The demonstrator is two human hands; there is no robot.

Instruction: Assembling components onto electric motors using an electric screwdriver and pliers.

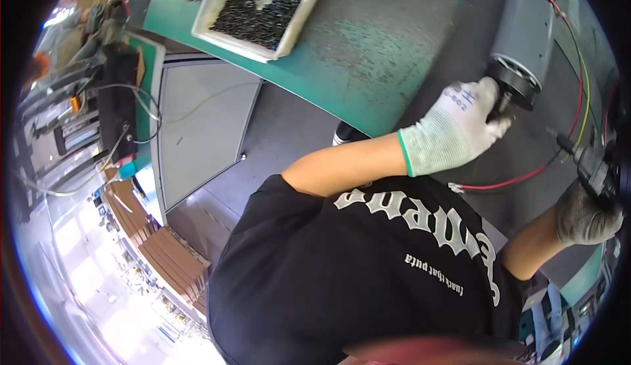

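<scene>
A grey cylindrical motor [524,33] with a black end cap lies on the worktop at the upper right. My left hand [468,118], in a white knit glove with a green cuff, is closed at its near end. Thumb and fingers curl round the short metal shaft [504,102] there and partly hide it. At the far right my right hand [587,219], in a grey glove, grips a dark power screwdriver [593,168]. The tool's tip points toward the motor, with a gap between them; its rear is cut off by the picture's rim.
Red and yellow-green wires [581,95] run beside the motor, and a red lead [499,186] lies nearer me. A white bin [299,26] of small black parts stands on the green worktop [358,95]. Cardboard [172,260] is stacked at the left, below a grey cabinet door [204,121].
</scene>
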